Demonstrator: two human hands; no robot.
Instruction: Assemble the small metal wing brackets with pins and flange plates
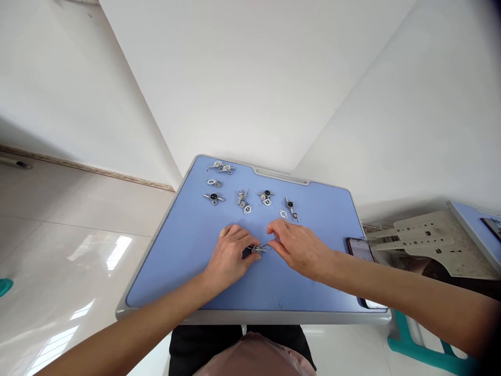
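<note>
step: fitting a thin tool (273, 242) into a fitting (258, 249) at desk (188, 250) centre | left hand (230, 256) pinches fitting; right hand (299, 248) grips tool | next likely needs steady alignment; spare parts (242, 197) lie beyond

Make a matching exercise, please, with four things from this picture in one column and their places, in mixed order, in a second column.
Things:
1. left hand
2. right hand
3. phone
4. loose metal parts

Places:
A. at the desk's right edge
B. scattered on the far half of the blue desk
C. pinching a thin tool
D. holding a small metal part on the desk

Pairs: 1-D, 2-C, 3-A, 4-B
</note>
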